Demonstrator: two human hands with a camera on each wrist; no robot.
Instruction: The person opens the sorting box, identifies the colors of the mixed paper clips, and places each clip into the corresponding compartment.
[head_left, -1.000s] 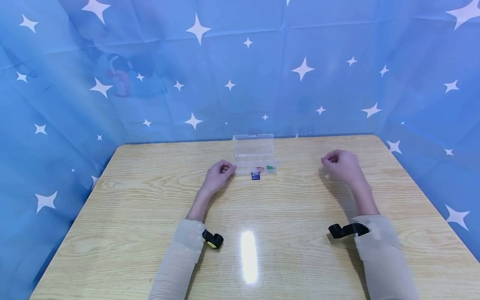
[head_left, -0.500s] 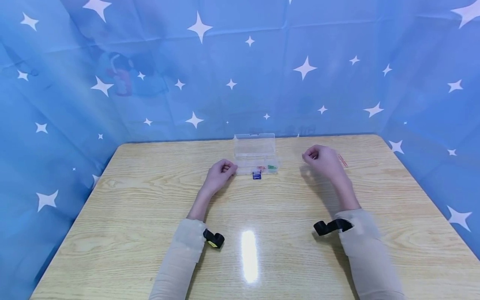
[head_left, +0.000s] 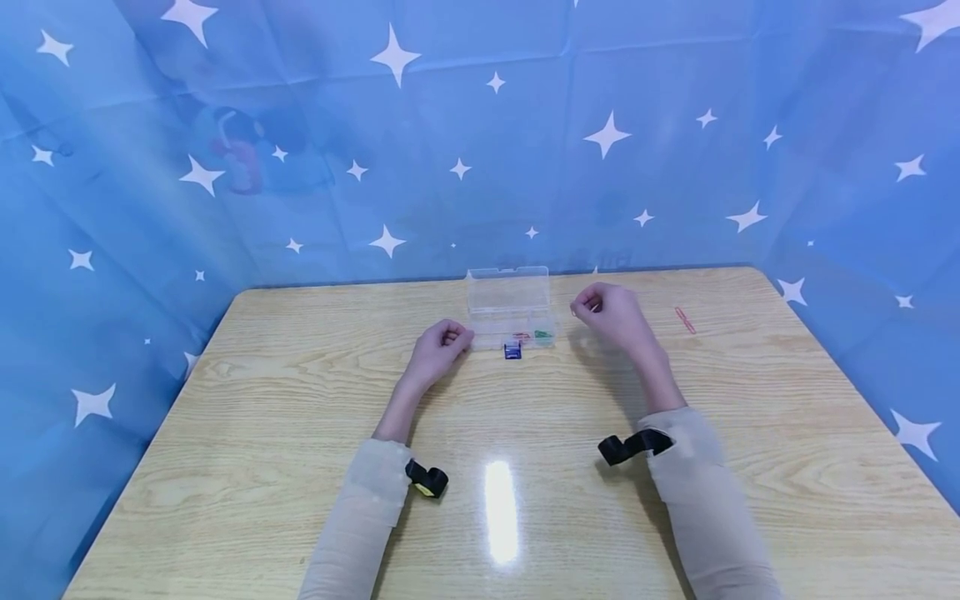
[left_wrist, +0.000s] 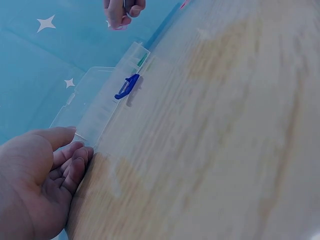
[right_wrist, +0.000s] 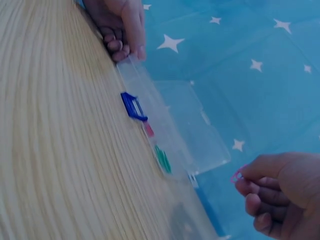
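Observation:
A clear plastic box (head_left: 487,342) stands with its lid (head_left: 508,292) raised at the far middle of the table. My left hand (head_left: 437,352) holds its left end, thumb at the rim and fingers curled against the side. My right hand (head_left: 611,317) is in the air to the right of the box, pinching a pink-red paper clip (right_wrist: 236,175) between thumb and forefinger. Inside the box lie green paper clips (right_wrist: 162,159) and red ones (right_wrist: 149,129). A dark blue latch-like piece (left_wrist: 127,86) juts out at the box's front.
Another red paper clip (head_left: 685,320) lies on the wooden table (head_left: 300,400), to the right of my right hand. A blue cloth (head_left: 525,167) with white stars hangs behind the table's far edge. Each forearm wears a black wrist camera (head_left: 633,446).
My right hand has moved left towards the box with its paper clip, uncovering the red paper clip on the table. The left hand and the box have stayed put.

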